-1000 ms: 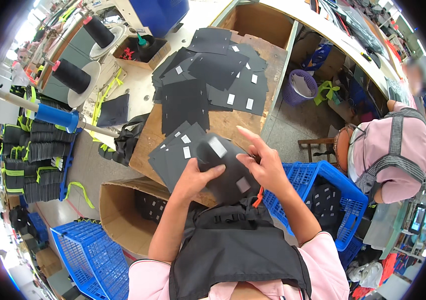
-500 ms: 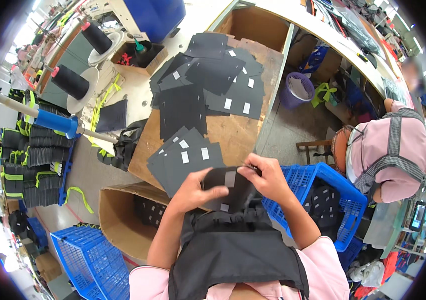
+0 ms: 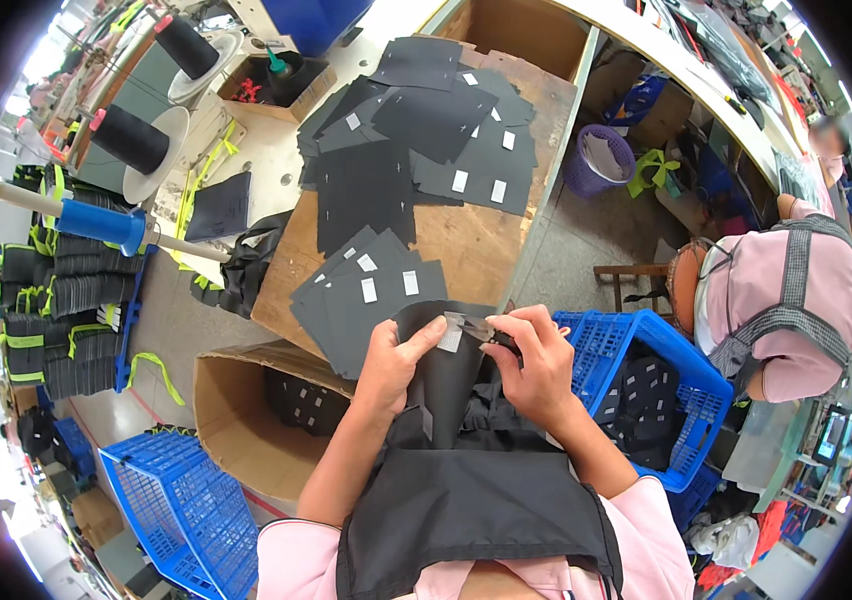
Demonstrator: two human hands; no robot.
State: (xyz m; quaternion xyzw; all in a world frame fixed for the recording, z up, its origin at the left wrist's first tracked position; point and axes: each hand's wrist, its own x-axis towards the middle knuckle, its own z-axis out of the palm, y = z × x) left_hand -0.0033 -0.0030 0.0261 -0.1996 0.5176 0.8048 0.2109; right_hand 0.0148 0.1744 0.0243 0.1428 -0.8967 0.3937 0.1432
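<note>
A dark fabric panel is bent and held up in front of my apron. My left hand grips its left side, the thumb lying beside a pale rectangular patch. Another pale patch shows lower on the same panel. My right hand is closed around thread snips, whose metal blades point left at the upper patch. Whether the blades touch the patch, I cannot tell. Just beyond my hands, several dark grey panels with white patches lie fanned on the wooden board.
More dark panels overlap farther up the board. A cardboard box stands at left, beside a blue crate. Another blue crate at right holds patched pieces. A co-worker in pink sits at far right.
The panel has been turned and bent so its patch faces up between my hands. My right hand has shifted slightly, and the snips' blades now show over the patch.
</note>
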